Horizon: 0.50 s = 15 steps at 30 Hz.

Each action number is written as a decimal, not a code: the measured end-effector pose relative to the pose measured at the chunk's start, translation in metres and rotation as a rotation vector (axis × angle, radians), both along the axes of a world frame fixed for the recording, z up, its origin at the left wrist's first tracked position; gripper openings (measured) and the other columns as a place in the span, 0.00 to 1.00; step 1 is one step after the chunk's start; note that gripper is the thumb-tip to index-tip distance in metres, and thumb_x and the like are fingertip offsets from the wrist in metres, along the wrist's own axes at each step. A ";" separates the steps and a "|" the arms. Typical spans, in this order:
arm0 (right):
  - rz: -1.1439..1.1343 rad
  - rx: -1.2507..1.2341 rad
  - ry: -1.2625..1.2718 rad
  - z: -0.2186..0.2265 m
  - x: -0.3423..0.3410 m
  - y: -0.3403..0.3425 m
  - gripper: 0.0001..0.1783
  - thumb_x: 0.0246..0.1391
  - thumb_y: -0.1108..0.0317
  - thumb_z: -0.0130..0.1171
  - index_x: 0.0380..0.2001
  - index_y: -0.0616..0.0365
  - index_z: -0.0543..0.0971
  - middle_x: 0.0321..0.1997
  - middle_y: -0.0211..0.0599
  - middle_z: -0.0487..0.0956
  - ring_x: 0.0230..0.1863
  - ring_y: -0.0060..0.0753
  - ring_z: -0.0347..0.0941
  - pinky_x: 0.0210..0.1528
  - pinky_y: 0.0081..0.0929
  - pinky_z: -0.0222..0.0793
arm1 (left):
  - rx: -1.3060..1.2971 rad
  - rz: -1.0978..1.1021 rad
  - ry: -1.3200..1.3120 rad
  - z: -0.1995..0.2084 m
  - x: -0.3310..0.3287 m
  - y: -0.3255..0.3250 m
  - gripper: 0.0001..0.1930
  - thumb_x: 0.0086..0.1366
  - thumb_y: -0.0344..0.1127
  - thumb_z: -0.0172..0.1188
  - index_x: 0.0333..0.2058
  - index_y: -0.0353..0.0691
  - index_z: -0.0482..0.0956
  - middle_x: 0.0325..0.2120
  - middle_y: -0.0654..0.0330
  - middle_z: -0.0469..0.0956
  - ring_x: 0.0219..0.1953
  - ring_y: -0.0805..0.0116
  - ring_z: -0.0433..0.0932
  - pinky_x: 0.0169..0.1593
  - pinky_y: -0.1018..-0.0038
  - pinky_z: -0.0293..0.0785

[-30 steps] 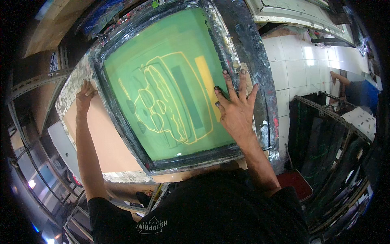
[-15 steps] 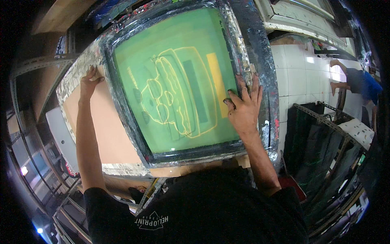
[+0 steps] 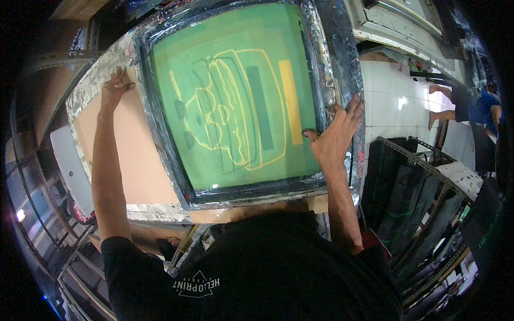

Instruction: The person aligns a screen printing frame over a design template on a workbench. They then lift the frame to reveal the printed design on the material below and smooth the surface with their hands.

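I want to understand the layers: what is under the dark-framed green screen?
A peach sheet shows beside the left edge of the screen, a brown strip along its near edge. What lies directly below is covered; I cannot tell whether the sheet continues there.

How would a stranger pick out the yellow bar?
Start from the large black-framed green screen. Near its right side, left of the right hand, runs a long narrow bar. Its solid yellow fill sets it apart from the dark green bar and thin yellow outlines farther left.

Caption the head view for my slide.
Left hand by the tan panel, right hand at the dark frame of a green screen.
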State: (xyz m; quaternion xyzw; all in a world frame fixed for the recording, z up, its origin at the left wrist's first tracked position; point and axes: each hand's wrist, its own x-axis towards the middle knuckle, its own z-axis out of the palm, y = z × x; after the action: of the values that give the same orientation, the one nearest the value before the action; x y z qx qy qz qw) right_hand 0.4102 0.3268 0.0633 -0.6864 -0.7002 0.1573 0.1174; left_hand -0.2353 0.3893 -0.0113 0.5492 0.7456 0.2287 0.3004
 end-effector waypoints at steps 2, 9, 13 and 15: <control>-0.002 0.007 0.029 -0.002 0.000 0.000 0.48 0.27 0.67 0.80 0.52 0.64 0.63 0.74 0.74 0.38 0.75 0.75 0.31 0.73 0.65 0.33 | 0.003 0.005 -0.032 -0.001 0.003 0.000 0.38 0.48 0.25 0.76 0.59 0.31 0.72 0.68 0.48 0.58 0.72 0.59 0.52 0.68 0.68 0.63; -0.005 0.007 0.114 -0.012 0.005 0.001 0.49 0.27 0.69 0.80 0.52 0.65 0.60 0.74 0.73 0.37 0.75 0.74 0.30 0.72 0.67 0.35 | 0.018 -0.032 0.087 -0.001 0.008 0.003 0.37 0.48 0.26 0.77 0.58 0.30 0.72 0.67 0.47 0.59 0.72 0.57 0.53 0.67 0.67 0.65; 0.005 0.006 0.145 -0.011 0.004 0.002 0.50 0.28 0.69 0.79 0.53 0.66 0.60 0.74 0.73 0.37 0.75 0.74 0.30 0.73 0.66 0.35 | 0.011 -0.017 0.001 -0.006 -0.003 0.002 0.37 0.48 0.22 0.76 0.59 0.30 0.72 0.70 0.48 0.53 0.73 0.58 0.49 0.69 0.65 0.60; 0.002 0.005 0.165 -0.009 0.004 0.002 0.50 0.27 0.69 0.80 0.54 0.67 0.60 0.73 0.73 0.38 0.75 0.73 0.30 0.73 0.65 0.36 | 0.024 -0.009 -0.057 -0.010 -0.007 0.001 0.37 0.47 0.21 0.75 0.58 0.31 0.72 0.70 0.48 0.52 0.73 0.58 0.48 0.68 0.64 0.64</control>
State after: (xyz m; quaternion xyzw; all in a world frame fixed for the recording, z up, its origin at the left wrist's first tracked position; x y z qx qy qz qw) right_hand 0.4140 0.3289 0.0541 -0.6703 -0.6891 0.2116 0.1763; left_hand -0.2427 0.3904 -0.0211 0.5493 0.7315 0.2516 0.3159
